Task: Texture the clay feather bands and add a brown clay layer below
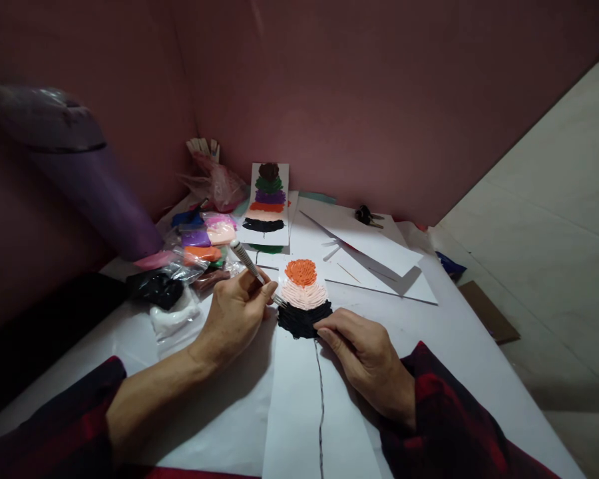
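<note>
Slantwise, gripping a pen-like tool (248, 260) in the closed left hand (239, 309), pointed down-right to the left edge of black clay (302, 321) on paper (294, 399) lengthwise toward the tabletop's (459, 372) near edge; apparently pinching the clay's right edge in the right hand (367, 352).

Orange patch (300, 272), pale pink patch (302, 296), black patch (302, 322) on a white strip (293, 406).
All three are ridged; a dark line (322, 399) runs toward the white worktop's (459, 346) near edge. By its far edge, a white card (258, 238) bears brown, green, purple, orange, peach and black bands. Packets (202, 255) near the left edge show purple, orange, black; the sleeves (449, 412) are red-and-black check.
</note>
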### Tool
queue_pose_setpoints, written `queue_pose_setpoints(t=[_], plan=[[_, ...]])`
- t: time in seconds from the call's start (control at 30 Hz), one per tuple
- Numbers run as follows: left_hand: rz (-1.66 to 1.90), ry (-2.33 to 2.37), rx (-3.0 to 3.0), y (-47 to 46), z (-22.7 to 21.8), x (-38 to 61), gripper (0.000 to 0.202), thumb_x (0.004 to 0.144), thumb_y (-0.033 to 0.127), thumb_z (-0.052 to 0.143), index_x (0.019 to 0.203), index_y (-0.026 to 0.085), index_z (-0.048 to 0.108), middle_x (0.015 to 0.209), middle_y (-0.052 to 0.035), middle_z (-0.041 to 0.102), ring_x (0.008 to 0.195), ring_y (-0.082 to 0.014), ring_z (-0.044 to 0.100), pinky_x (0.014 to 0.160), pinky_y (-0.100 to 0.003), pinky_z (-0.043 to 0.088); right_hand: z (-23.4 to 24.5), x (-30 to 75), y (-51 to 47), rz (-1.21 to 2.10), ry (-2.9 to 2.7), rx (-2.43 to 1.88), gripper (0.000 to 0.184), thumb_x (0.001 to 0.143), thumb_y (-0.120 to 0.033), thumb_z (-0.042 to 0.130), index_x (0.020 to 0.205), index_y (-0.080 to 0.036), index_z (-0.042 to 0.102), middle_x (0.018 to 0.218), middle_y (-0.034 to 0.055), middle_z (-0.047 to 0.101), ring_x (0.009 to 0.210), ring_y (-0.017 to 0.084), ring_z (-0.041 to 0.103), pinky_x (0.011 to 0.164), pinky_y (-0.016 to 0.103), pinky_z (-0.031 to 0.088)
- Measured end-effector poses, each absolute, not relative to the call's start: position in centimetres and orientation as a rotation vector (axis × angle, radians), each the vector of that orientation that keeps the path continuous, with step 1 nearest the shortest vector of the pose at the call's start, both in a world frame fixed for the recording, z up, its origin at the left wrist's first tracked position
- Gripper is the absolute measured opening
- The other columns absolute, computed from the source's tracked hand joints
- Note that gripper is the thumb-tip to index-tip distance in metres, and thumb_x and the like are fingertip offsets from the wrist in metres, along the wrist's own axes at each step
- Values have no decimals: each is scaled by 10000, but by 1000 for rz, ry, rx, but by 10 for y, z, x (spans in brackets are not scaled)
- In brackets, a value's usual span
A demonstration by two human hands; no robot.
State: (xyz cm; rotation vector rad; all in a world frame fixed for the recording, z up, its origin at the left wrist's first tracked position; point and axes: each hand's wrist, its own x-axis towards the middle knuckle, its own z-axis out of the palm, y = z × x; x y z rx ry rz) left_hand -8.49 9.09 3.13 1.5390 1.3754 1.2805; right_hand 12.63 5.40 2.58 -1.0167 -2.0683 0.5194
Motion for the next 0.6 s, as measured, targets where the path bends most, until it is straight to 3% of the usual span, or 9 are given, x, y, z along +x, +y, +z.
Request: queue_pose_setpoints(t=[0.6], plan=[[1309, 1444, 1648, 92, 34, -87, 160, 819, 308, 609, 740, 175, 570, 610, 11, 620, 468, -121, 581, 474, -226, 482, 26, 126, 53, 539, -2072, -1016, 191, 956, -185, 493, 879, -156, 665, 738, 45, 632, 660, 153, 587, 593, 279, 470]])
